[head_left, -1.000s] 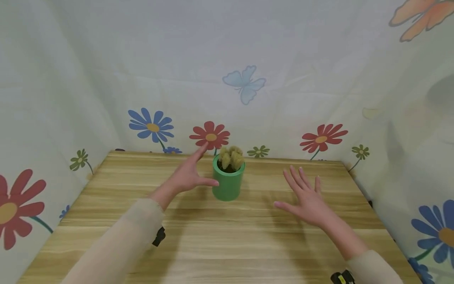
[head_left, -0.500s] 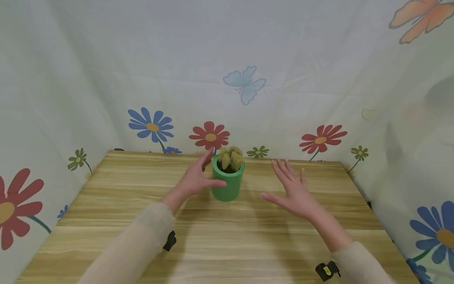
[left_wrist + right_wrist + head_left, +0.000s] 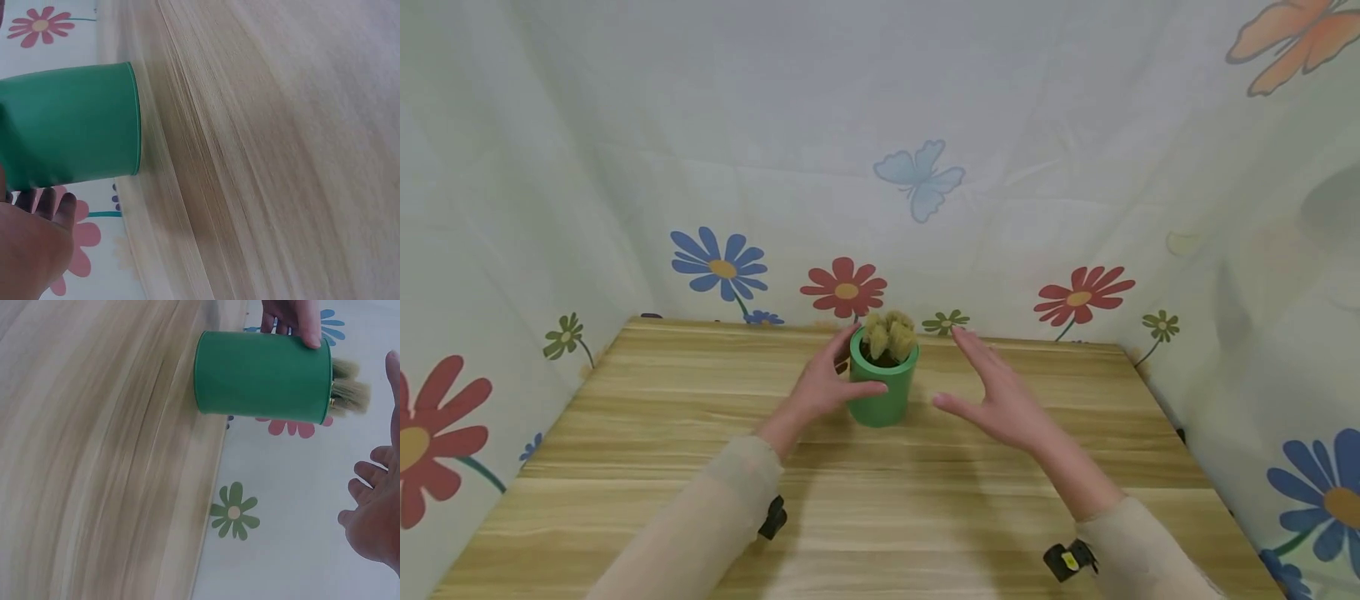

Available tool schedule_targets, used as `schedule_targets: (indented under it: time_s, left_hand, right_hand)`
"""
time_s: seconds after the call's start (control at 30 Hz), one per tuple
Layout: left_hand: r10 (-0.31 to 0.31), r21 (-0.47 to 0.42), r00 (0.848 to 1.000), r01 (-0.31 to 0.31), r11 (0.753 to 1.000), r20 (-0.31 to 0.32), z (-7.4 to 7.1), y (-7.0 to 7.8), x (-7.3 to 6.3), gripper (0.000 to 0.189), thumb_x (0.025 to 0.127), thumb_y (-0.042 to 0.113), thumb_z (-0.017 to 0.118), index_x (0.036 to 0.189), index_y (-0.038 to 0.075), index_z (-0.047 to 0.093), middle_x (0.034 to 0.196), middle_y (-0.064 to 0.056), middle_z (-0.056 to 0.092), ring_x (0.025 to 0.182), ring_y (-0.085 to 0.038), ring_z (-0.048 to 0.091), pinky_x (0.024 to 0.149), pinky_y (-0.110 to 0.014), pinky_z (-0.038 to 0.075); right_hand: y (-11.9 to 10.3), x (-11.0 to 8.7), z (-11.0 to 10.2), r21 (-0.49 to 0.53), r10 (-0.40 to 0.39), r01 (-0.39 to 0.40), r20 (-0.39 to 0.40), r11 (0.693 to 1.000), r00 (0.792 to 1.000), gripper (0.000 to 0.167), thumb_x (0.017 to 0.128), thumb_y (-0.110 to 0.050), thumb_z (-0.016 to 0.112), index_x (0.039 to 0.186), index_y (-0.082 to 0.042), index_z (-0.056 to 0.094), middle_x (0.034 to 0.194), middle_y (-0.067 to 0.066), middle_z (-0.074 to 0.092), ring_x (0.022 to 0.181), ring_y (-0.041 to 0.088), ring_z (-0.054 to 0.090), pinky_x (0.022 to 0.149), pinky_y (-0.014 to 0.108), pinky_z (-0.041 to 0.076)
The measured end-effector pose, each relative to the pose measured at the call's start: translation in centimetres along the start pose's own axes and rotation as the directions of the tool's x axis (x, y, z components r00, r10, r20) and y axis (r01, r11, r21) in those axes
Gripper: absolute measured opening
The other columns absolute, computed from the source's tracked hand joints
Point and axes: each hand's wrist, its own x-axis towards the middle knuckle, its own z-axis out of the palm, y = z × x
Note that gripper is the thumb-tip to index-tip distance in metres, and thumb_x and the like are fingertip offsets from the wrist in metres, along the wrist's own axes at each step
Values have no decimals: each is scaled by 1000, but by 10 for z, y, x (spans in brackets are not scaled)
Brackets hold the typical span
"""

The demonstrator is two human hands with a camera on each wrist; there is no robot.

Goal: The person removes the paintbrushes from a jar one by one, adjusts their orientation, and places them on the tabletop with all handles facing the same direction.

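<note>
A green cylindrical pot (image 3: pixel 882 396) stands upright on the wooden table, with tan bristly tufts (image 3: pixel 889 335) rising from dark filling. My left hand (image 3: pixel 823 385) is at the pot's left side, thumb across its front and index finger by the rim. Three fingertips (image 3: pixel 47 203) lie close beside the green wall in the left wrist view; firm contact cannot be told. Right of the pot, my right hand (image 3: pixel 1003 404) hovers apart from it, thumb and fingers spread with nothing between them. The right wrist view shows the pot (image 3: pixel 262 375) sideways, the left thumb over its edge.
The pale wooden tabletop (image 3: pixel 865 517) runs back to a white cloth (image 3: pixel 775 150) printed with flowers and butterflies. More of this cloth hangs at both sides. A black wrist camera (image 3: pixel 1070 560) is strapped by the right sleeve, another black device (image 3: pixel 772 517) by the left.
Both hands have moved inward. The left has slid right until its thumb overlaps more of the pot; the right has come left towards it. The pot has stayed put.
</note>
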Motion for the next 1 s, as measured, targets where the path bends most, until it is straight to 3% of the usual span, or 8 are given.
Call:
schedule_targets:
  time_s: [0.1,0.27,0.53,0.7,1.0]
  left_hand:
    - [-7,-10,1000,7,1000,-10,2,-1,1,104,83,32,96,168,29,34,167,-1,43,153,-33,43,124,-54,40]
    - [-24,-17,1000,24,1000,-13,3,1,0,99,84,31,95,165,32,38,165,-2,45,152,-36,45,121,-56,43]
    - [-51,-25,999,51,998,-7,1,3,1,96,85,30,95,164,32,40,164,-2,46,151,-37,46,120,-56,44]
    - [-58,-17,998,58,998,-2,0,2,2,95,83,35,95,162,33,42,162,0,48,149,-35,49,119,-55,45]
    - [-46,-11,999,47,999,14,-2,2,3,94,84,35,94,162,32,42,162,-1,48,149,-35,49,119,-55,45]
  right_hand:
    - [-5,3,1,57,17,-16,-9,998,1000,96,97,-55,76,172,-32,22,176,8,26,160,38,28,121,72,32]
    - [-9,10,4,166,15,-8,-45,986,999,85,101,-45,75,170,-24,31,172,6,36,158,35,35,124,64,34]
    - [-12,23,11,443,-4,34,-68,896,998,71,105,-26,73,165,-11,40,164,10,49,152,28,47,124,47,40]
    - [-13,31,19,488,-16,64,-102,871,995,64,103,-15,73,160,-3,47,158,15,55,146,31,53,120,42,45]
    - [-16,37,30,539,34,57,-158,840,987,52,101,-12,76,149,-1,60,144,18,66,132,34,65,104,32,58]
